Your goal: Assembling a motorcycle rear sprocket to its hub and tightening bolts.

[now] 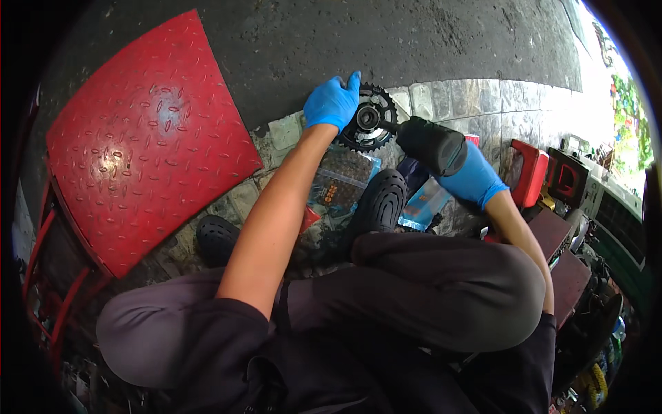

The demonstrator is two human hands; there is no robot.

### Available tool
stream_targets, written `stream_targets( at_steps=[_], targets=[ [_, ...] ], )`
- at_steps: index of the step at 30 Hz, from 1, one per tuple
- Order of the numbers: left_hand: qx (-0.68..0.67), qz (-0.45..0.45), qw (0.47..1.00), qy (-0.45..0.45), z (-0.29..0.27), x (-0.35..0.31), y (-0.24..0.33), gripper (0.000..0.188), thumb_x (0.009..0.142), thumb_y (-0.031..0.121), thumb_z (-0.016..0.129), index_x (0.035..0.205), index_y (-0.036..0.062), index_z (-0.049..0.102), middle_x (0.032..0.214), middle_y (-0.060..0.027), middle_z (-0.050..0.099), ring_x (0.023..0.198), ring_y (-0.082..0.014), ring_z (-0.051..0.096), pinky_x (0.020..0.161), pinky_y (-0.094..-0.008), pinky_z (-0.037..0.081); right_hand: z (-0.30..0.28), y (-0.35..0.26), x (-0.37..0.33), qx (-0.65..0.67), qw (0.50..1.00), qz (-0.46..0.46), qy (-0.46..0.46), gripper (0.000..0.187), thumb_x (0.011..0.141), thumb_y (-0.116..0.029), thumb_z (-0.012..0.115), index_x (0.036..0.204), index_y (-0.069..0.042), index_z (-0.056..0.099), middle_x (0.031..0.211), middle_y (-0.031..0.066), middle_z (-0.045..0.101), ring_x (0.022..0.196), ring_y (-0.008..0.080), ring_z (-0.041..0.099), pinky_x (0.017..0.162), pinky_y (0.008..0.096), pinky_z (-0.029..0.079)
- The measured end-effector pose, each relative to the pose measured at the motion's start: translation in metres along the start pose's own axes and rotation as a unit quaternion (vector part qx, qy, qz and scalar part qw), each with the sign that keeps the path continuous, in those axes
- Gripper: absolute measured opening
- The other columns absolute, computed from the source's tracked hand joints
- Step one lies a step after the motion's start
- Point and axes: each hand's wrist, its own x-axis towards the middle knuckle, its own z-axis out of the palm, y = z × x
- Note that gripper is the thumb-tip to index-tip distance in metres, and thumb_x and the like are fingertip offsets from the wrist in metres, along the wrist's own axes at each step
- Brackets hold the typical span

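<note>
While the person squats over the tiled floor (441, 103), the left hand (333, 102) clamps its fingers on the black chainring's (369, 126) left rim. Right hand (476, 178) grips a black tool handle (431, 145), axis pointing left into the hub. Both arms reach forward, left straighter.

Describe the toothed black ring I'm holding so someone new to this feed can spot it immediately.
Start at the big red tread-plate ramp on the left, then move right along the paving's edge to the blue-gloved left hand. The chainring sits right beside it: a black, round disc with pointed teeth and cut-outs, unlike the smooth black tool in the right hand.
</note>
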Motion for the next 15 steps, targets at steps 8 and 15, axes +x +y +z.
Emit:
stream_targets(
  at_steps=[8,15],
  targets=[
    [-0.038,0.015,0.998,0.045,0.020,0.001,0.001,0.063,0.096,0.062,0.043,0.087,0.0075,0.072,0.084,-0.0180,0.073,0.071,-0.0441,0.065,0.062,-0.0499,0.051,0.019,0.031,-0.006,-0.027,0.998,-0.045,0.036,0.014,0.079,-0.010,0.063,0.091,-0.004,0.065,0.088,0.0108,0.069,0.072,0.0261,0.060,0.073,0.0341,0.051],
    [-0.042,0.015,0.996,0.081,0.017,0.004,-0.006,0.062,0.095,0.062,0.046,0.085,0.0068,0.072,0.085,-0.0177,0.073,0.067,-0.0442,0.064,0.059,-0.0502,0.050,0.004,0.005,0.004,-0.014,0.998,-0.044,0.034,0.019,0.080,-0.011,0.064,0.097,-0.003,0.067,0.093,0.0115,0.071,0.076,0.0252,0.062,0.076,0.0350,0.052]
  ],
)
